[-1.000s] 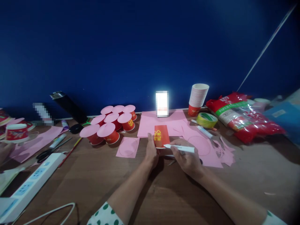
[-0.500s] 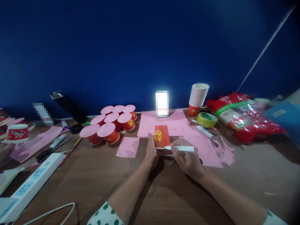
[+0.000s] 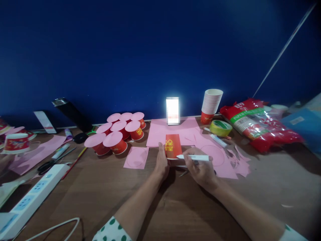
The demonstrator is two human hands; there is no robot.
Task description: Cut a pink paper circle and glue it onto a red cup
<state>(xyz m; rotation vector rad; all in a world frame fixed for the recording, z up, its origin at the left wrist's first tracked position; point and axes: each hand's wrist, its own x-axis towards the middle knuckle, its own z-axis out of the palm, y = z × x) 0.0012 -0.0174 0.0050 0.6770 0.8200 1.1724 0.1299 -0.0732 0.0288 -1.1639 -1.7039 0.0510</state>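
Note:
A red paper cup [image 3: 173,146] with gold characters is held near the middle of the table, its white-edged rim toward me. My left hand [image 3: 162,164] is closed around its left side, thumb up along the wall. In my right hand [image 3: 200,172] is a white pen [image 3: 198,157], pinched between fingers and thumb, its tip at the cup's lower right, close to the rim. Whether the tip touches the cup I cannot tell. Behind the cup lies a pink paper sheet [image 3: 157,130]; another pink sheet with a drawn circle [image 3: 213,154] is beside my right hand.
Several upturned red cups with pink discs [image 3: 115,139] stand left. At the back are a bright phone [image 3: 173,110] and a cup stack [image 3: 212,105]. Yellow tape [image 3: 220,128] and a red cup bag [image 3: 260,125] sit right; a power strip [image 3: 35,192] and scissors [image 3: 46,165] left.
The pen has shifted slightly right and up along the cup's edge, with its tip higher than before. My left hand and the cup stay nearly still.

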